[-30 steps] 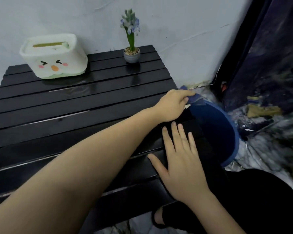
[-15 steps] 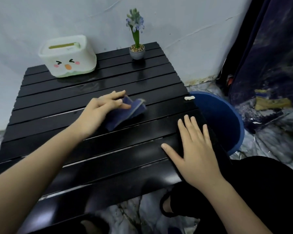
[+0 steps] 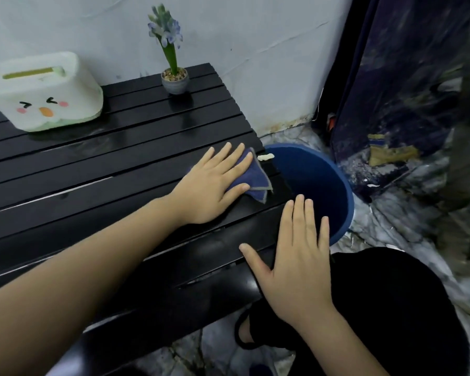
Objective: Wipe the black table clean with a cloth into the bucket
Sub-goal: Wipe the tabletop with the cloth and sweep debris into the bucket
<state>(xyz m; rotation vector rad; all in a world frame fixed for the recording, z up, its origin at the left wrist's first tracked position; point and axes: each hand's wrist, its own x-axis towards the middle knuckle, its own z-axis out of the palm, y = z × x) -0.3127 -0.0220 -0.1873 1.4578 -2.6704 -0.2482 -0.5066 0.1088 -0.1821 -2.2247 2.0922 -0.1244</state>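
Observation:
My left hand (image 3: 212, 185) lies flat with spread fingers on a blue cloth (image 3: 255, 183), pressing it onto the black slatted table (image 3: 92, 169) near the table's right edge. A small whitish scrap (image 3: 265, 157) sits at that edge, just past the cloth's far corner. The blue bucket (image 3: 337, 183) stands on the floor right beside the edge. Resting flat on the table's near right corner is my right hand (image 3: 296, 261), fingers apart and holding nothing.
A white tissue box with a cartoon face (image 3: 42, 90) stands at the table's back left. A small potted hyacinth (image 3: 173, 77) stands at the back. The wall runs behind. A dark curtain (image 3: 404, 90) hangs to the right. My black-clad knee (image 3: 391, 308) is beside the table.
My left hand swept the cloth from the bucket's edge back to mid-table, then right again to near the table's right edge. The right hand stayed on the near corner.

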